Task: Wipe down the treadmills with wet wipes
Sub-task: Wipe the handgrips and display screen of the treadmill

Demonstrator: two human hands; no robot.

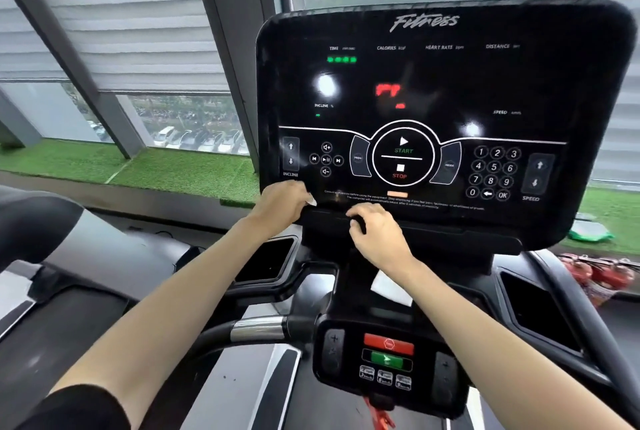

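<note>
The person stands on the treadmill (256,327) and faces its console (446,83), a large black panel with lit figures. Both hands are at the bottom edge of the console, which I judge is the part being cleaned now.

The left hand (282,202) is at the lower left corner of the console, just under the INCLINE keys. Its fingers are curled, and a small white tip shows out of them against the black glass. I take this to be the wet wipe (311,201), bunched small in the hand so that it can be pressed firmly along the edge.

The right hand (377,235) is just right of it, under the STOP mark of the console. Its fingers are bent down onto the dark ledge (450,228) that runs below the console. I cannot tell if it holds anything; probably it only steadies the person or the panel while the other hand rubs.

A white sheet (393,289) shows below the console, under the right wrist. It may be a second wipe, but whether it lies there or hangs from the hand is not clear.

The large face of the console shows bright reflections, so I cannot judge how much is already wiped.
</note>
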